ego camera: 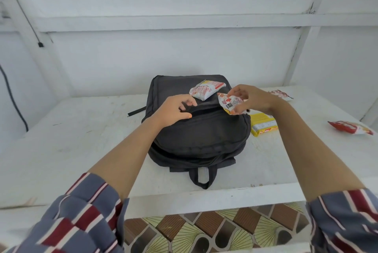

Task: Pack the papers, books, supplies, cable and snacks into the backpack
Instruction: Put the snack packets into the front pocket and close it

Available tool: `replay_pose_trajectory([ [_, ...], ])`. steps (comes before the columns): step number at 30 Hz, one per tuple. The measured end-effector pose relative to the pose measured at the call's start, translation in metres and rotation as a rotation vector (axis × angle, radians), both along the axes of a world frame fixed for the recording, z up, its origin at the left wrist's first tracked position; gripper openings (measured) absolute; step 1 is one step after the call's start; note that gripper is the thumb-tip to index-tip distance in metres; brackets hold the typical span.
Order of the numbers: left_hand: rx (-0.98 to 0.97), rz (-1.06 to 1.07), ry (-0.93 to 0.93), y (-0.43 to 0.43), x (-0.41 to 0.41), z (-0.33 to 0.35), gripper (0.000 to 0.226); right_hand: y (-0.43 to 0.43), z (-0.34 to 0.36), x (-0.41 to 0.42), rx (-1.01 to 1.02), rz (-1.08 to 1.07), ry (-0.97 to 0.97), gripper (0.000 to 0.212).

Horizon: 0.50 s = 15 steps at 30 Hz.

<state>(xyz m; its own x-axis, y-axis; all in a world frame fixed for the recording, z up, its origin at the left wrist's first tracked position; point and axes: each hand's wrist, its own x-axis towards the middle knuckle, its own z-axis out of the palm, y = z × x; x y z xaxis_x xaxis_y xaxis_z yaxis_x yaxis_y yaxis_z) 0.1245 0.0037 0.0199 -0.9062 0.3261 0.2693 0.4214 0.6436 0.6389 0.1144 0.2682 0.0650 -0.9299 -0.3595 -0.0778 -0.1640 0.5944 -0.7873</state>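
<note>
A black backpack point(201, 136) lies flat on the white table point(71, 134), its handle toward me. My left hand point(176, 109) grips the edge of the backpack's front pocket and holds it open. My right hand point(251, 98) pinches a small red-and-white snack packet point(230, 102) at the pocket's right end. A second red-and-white snack packet point(206, 89) rests on top of the backpack, just behind the pocket. A yellow packet point(262, 125) lies on the table against the backpack's right side.
A red snack packet point(350, 128) lies on the table at the far right, and another packet point(281, 95) sits behind my right wrist. White walls close in behind. A black cable point(12, 97) hangs at the left. Patterned floor shows below the table's front edge.
</note>
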Motion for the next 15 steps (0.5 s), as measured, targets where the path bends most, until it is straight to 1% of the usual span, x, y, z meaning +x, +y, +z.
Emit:
replay_pose_trajectory([
  [2, -0.024, -0.020, 0.060, -0.005, 0.004, -0.001, 0.023, -0.007, -0.003, 0.008, -0.009, -0.012, 0.039, 0.050],
  [4, -0.094, -0.033, 0.106, -0.006, 0.004, -0.001, 0.024, -0.013, -0.005, 0.015, -0.016, -0.007, 0.060, 0.050],
  [8, -0.217, -0.014, 0.081, -0.007, 0.003, 0.004, 0.034, -0.029, -0.008, 0.031, -0.039, 0.007, 0.064, 0.050],
  [12, -0.254, -0.039, 0.060, -0.010, -0.001, 0.010, 0.037, -0.044, -0.012, 0.041, -0.013, 0.024, 0.069, 0.050],
  [15, -0.245, -0.056, 0.041, -0.012, -0.003, 0.013, 0.039, -0.053, -0.016, 0.046, 0.005, 0.064, 0.070, 0.050],
])
